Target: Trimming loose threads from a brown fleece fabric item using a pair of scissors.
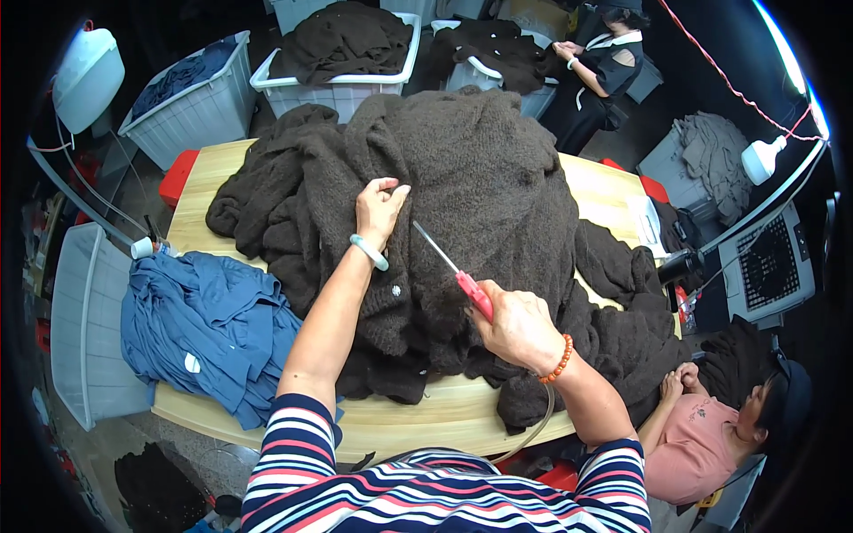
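A large heap of dark brown knit garments (484, 160) covers most of the wooden table before me. My left hand (380, 213), with a pale bangle at its wrist, rests over a fold of the knit, its fingers curled toward the thumb; what lies between the fingertips is not clear. My right hand (522, 329) grips a red-handled tool (474, 295) with a long thin metal rod. The rod points up and left over the knit, toward my left hand. A pale hose (540, 428) runs down below my right wrist. A small white round spot shows on the knit beside my left forearm.
Blue garments (209, 329) are piled at the table's left edge (209, 182). Grey bins (200, 107) holding clothes stand beyond the table. One person (602, 75) stands at the far right; another, in pink (697, 444), sits near right. Lamps (762, 162) hang at both sides.
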Motion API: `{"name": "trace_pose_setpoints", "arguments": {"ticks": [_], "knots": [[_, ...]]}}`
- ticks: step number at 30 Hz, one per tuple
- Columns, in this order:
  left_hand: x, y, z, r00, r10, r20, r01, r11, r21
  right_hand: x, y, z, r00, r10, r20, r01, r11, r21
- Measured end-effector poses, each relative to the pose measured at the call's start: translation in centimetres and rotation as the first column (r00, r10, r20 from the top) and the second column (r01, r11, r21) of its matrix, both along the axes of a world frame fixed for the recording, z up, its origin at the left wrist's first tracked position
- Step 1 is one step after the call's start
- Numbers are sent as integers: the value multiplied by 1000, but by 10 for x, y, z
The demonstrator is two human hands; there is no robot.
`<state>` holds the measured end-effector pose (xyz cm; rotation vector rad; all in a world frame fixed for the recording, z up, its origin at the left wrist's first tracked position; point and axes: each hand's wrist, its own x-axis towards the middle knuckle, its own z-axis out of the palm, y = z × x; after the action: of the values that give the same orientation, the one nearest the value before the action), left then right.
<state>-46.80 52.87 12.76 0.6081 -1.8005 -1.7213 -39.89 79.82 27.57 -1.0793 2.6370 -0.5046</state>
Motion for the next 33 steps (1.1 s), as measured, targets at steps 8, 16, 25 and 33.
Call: {"name": "trace_pose_setpoints", "arguments": {"ticks": [8,16,25,33], "knots": [[42,32,-10,977,-85,-194,-19,876,-483,21,22,-11,997,83,-6,-83,994,75],[138,73,-62,970,-206,-125,62,713,-698,52,49,-32,970,228,81,-238,963,131],[187,79,-81,1000,-9,-19,-5,791,-612,70,61,-44,966,213,145,-241,947,212],[172,86,-83,989,-150,8,150,989,-4,76,69,-43,961,235,148,-262,944,203]]}}
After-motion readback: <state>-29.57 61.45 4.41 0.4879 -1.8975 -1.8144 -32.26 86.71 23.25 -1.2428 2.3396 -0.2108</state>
